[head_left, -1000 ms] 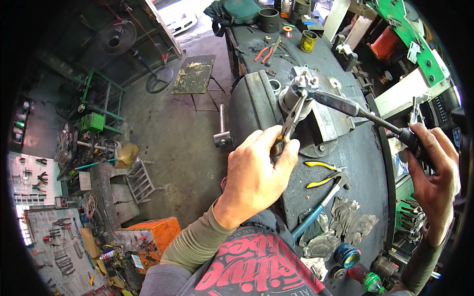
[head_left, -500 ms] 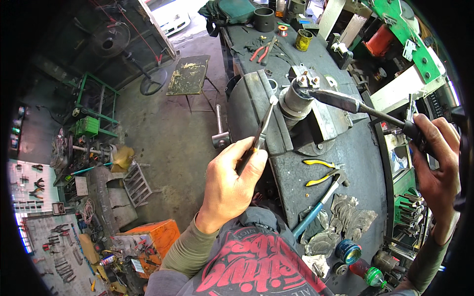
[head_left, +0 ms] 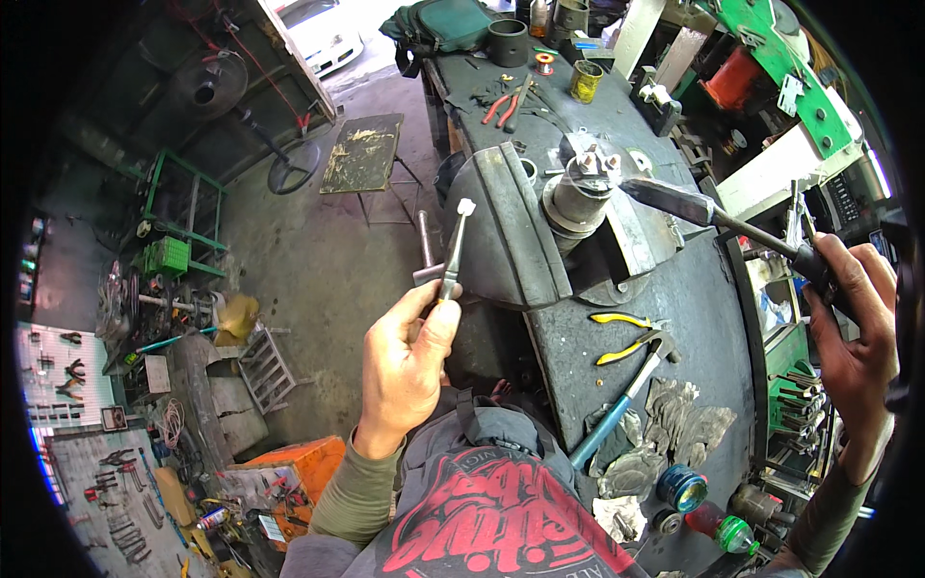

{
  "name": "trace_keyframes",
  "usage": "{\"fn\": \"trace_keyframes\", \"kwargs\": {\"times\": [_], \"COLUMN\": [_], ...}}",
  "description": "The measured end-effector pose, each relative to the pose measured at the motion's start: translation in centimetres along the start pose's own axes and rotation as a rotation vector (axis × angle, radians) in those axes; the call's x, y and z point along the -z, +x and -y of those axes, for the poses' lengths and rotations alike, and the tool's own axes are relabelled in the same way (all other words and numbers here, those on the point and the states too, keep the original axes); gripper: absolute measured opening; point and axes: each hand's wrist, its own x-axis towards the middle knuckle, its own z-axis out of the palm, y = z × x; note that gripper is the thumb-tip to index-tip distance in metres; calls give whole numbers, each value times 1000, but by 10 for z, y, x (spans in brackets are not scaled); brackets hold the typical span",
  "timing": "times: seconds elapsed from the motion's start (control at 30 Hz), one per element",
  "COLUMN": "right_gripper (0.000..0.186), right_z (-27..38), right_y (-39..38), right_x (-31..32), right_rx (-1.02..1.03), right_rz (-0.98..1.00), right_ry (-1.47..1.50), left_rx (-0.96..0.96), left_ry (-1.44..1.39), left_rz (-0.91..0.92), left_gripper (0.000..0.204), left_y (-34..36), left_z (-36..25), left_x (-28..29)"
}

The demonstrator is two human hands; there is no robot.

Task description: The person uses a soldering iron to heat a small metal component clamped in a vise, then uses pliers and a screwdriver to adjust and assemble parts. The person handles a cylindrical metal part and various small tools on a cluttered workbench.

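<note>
My left hand [head_left: 409, 361] is closed around slim metal pliers [head_left: 453, 255], whose tip holds a small white lump [head_left: 466, 207] left of the vise. In my right hand [head_left: 858, 318] is a large soldering iron [head_left: 752, 228] with a dark, blocky head. That head points left, just beside a metal cylinder [head_left: 580, 200] with copper-coloured studs on top. The cylinder stands upright between the jaws of a big bench vise [head_left: 515, 226]. Faint haze hangs over the studs. The pliers' handles are mostly hidden in my fist.
On the bench [head_left: 568, 347] lie yellow-handled pliers [head_left: 621, 337], a blue-handled hammer [head_left: 617, 414] and grey rags [head_left: 674, 414]. Farther back are red-handled pliers [head_left: 504, 109], a solder spool [head_left: 545, 64] and a yellow can [head_left: 585, 82]. A small table [head_left: 361, 154] stands on the floor to the left.
My left hand has drawn the pliers and white lump left, away from the cylinder. The soldering iron's head has shifted slightly right, off the studs.
</note>
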Motion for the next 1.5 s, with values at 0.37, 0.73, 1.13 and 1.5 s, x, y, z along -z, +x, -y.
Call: {"fn": "trace_keyframes", "kwargs": {"times": [0.37, 0.73, 1.13, 1.5], "right_gripper": [51, 47, 42, 40], "right_z": [16, 7, 9, 26], "right_y": [2, -55, -156, -165], "right_x": [6, -30, -118, -149], "right_rx": [118, -274, -571, -1070], "right_rz": [-73, -179, -140, -37], "right_ry": [-148, 193, 429, 1094], "left_rx": [57, 73, 126, 167], "left_ry": [-12, -110, -179, -197], "left_rz": [6, -11, -22, 5], "left_gripper": [40, 38, 41, 39], "left_y": [-8, -7, 6, 27], "left_z": [16, 25, 51, 60], "left_x": [24, 42, 40, 25]}}
